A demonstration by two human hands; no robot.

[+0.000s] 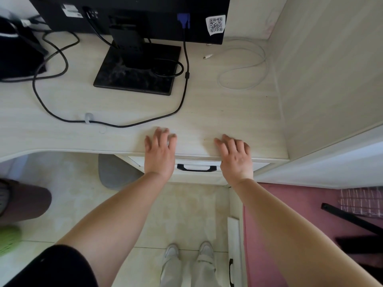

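My left hand (pixel 159 151) rests on the front edge of a pale wooden desk (pixel 207 112), fingers spread and fairly straight, holding nothing. My right hand (pixel 235 155) lies on the same edge to the right, fingers slightly bent over the desk top, also holding nothing. Between and just below the two hands is a white drawer front with a black handle (pixel 196 168).
A black monitor on a square stand (pixel 137 69) is at the back of the desk, with black cables (pixel 182 100) looping forward and a white cable (pixel 244 67) coiled at the right. A pale wall panel (pixel 323 79) bounds the right. Tiled floor and my shoes (pixel 188 252) are below.
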